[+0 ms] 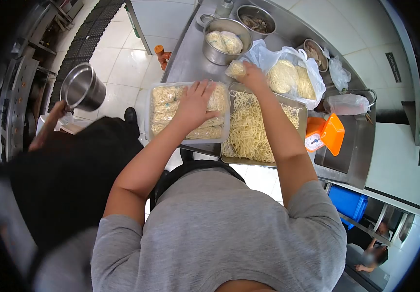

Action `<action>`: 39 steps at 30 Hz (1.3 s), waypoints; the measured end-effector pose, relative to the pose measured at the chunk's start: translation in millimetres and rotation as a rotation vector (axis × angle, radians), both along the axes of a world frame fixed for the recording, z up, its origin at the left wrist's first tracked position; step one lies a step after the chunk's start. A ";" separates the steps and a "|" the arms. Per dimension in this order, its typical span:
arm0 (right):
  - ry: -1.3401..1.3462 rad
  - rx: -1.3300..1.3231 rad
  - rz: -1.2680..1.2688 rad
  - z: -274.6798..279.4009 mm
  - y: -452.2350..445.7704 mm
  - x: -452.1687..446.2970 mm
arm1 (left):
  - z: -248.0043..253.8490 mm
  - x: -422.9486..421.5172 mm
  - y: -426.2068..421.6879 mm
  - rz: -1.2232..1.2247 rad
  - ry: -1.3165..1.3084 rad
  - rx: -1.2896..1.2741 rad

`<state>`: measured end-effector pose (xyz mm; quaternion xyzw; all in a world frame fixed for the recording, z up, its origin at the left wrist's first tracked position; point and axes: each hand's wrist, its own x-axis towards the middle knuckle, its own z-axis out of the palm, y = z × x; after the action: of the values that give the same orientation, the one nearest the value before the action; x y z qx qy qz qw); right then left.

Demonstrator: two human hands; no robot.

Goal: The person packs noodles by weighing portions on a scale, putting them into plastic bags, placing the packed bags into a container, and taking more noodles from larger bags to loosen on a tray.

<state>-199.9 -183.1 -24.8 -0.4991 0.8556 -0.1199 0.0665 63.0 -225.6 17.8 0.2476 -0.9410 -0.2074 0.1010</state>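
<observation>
My left hand (197,106) lies with its fingers spread over several wrapped noodle bundles (165,108) in a clear plastic tub (147,117). My right hand (253,79) is closed on a small clear bag of noodles (236,70), just past the far edge of a metal tray (303,127). Loose yellow noodles (247,127) fill that tray, which stands right beside the tub. Behind my right hand, a white plastic bag (318,86) holds larger clumps of noodles (284,77).
At the back stand a steel pot (218,59) with wrapped bundles and a metal bowl (264,30). An orange kitchen scale (335,134) sits right of the tray. On my left, another person in black (73,180) holds a steel pot (87,90).
</observation>
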 end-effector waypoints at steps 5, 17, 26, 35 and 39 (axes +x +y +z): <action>-0.145 0.100 -0.048 -9.6 -10.3 -12.5 | -6.1 -6.2 -6.9 0.019 -0.088 0.019; -0.961 -0.841 -0.356 87.3 119.5 -19.6 | -4.0 -5.9 -6.8 0.013 -0.076 0.092; -0.534 -0.581 -1.066 138.2 332.4 -160.9 | 27.9 58.8 26.7 0.094 0.315 0.319; -0.619 -0.327 -0.747 78.1 365.1 -206.8 | 29.1 37.1 118.3 0.180 0.292 0.549; -0.513 -0.232 -0.635 93.2 370.5 -197.5 | 20.4 22.1 162.6 0.158 0.316 0.603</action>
<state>-397.4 187.4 68.5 -0.1687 0.9036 -0.3500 0.1803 85.1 -63.0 38.2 0.3031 -0.7882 -0.5033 0.1832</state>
